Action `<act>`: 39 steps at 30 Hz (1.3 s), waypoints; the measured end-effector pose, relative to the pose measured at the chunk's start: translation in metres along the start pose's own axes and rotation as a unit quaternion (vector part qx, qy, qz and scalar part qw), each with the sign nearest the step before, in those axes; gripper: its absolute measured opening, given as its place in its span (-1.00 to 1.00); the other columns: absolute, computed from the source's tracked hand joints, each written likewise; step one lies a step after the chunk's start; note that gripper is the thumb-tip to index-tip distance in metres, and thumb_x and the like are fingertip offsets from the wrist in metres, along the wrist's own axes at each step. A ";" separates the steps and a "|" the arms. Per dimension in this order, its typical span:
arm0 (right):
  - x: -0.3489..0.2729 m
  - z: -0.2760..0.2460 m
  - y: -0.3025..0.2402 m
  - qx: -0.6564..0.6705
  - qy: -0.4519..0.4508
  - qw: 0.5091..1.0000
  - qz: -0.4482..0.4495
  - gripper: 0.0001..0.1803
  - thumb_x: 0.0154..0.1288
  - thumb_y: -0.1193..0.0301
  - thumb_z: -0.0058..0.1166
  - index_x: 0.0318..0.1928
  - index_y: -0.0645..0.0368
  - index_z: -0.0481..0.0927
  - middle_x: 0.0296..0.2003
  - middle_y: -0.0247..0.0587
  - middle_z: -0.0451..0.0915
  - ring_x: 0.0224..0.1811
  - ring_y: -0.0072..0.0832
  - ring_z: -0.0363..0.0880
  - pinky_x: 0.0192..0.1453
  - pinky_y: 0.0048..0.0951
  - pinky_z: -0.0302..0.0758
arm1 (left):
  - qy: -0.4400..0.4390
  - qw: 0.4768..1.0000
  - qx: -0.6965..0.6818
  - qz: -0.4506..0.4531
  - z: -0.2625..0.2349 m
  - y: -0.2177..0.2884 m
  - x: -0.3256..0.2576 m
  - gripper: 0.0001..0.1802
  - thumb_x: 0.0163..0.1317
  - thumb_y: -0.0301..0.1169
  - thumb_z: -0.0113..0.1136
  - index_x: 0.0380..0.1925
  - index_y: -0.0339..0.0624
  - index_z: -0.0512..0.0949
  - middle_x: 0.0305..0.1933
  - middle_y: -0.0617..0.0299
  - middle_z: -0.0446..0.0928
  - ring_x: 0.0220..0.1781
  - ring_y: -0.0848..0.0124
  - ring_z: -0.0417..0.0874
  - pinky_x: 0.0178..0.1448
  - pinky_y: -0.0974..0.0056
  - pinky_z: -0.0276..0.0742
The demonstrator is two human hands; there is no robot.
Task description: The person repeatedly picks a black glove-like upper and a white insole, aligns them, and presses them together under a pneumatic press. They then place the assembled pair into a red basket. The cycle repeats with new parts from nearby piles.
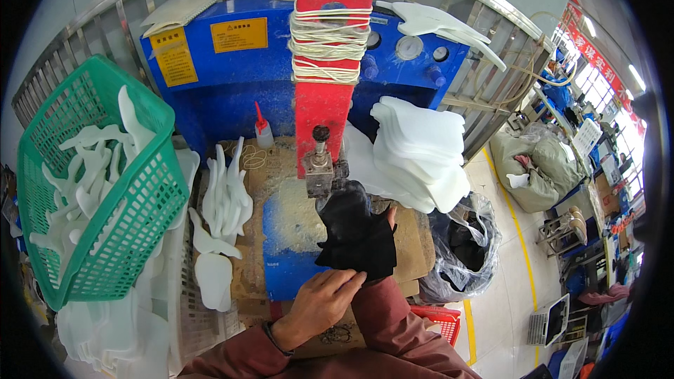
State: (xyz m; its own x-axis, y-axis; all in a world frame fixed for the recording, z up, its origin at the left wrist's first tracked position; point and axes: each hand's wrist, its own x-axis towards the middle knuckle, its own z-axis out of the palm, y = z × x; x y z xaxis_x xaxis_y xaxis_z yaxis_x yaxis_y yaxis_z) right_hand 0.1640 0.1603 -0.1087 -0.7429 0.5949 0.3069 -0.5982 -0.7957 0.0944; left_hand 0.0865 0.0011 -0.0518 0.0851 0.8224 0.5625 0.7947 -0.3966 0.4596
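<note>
A black fabric piece (358,238) hangs over my right hand (392,217), just below the metal clamp head (319,172) of the machine's red arm (319,109). Most of that hand is hidden by the fabric; a fingertip shows at its right edge, and the hand seems to hold the piece up. My left hand (321,309) reaches across from the lower left, its fingers closed at the fabric's lower edge beside my right cuff. Whether the fabric's upper end touches the clamp head I cannot tell. Beneath lies a dusty blue plate (281,277).
A green basket (151,200) of white foam cutouts stands left, near loose white cutouts (226,196) and a red-tipped bottle (263,130). White sheets (418,147) are stacked right of the red arm. A plastic bag (484,267) of black pieces and a red crate (442,319) sit lower right.
</note>
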 end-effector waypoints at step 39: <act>0.030 0.006 0.019 -0.199 0.153 0.968 0.022 -0.02 0.45 -0.48 -0.46 0.38 0.05 0.50 0.27 -0.11 0.60 0.37 -0.05 0.49 0.49 0.38 0.16 | -0.019 0.981 -0.011 -0.195 -0.050 -0.010 -0.071 -0.72 0.31 -0.55 0.33 0.03 -0.24 0.68 -0.07 0.11 0.65 -0.10 0.17 0.73 -0.05 0.19 0.71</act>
State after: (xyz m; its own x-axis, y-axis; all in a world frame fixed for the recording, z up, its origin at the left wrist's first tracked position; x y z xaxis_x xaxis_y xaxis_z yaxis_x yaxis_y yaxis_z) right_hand 0.1321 0.1628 -0.0920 -0.7879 0.6159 0.0023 -0.5875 -0.7505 -0.3026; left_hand 0.0425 -0.0740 -0.0615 -0.1996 0.9281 0.3144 0.7576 -0.0573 0.6502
